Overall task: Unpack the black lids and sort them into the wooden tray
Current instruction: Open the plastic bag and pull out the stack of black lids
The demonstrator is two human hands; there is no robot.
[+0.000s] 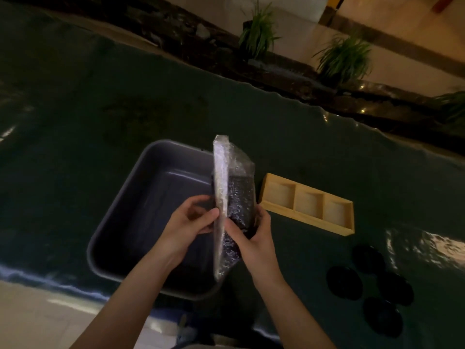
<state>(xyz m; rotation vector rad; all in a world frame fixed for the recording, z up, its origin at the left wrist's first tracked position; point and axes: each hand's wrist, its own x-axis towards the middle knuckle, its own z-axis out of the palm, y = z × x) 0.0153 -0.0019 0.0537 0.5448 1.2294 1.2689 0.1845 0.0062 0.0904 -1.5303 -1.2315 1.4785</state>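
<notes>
A bubble-wrap pouch (232, 187) with something dark inside stands upright above the table, held on both sides. My left hand (190, 224) pinches its left edge. My right hand (251, 238) grips its lower right side. A light wooden tray (308, 204) with three empty compartments lies on the table to the right of the pouch. Several black round lids (344, 283) lie loose on the table at the lower right, one of them at the near edge (382, 317).
A grey rectangular tub (151, 172) sits on the dark table, left of and below the pouch. Green potted plants (259, 31) stand beyond the table's far edge. The near table edge runs along the bottom left over a pale floor.
</notes>
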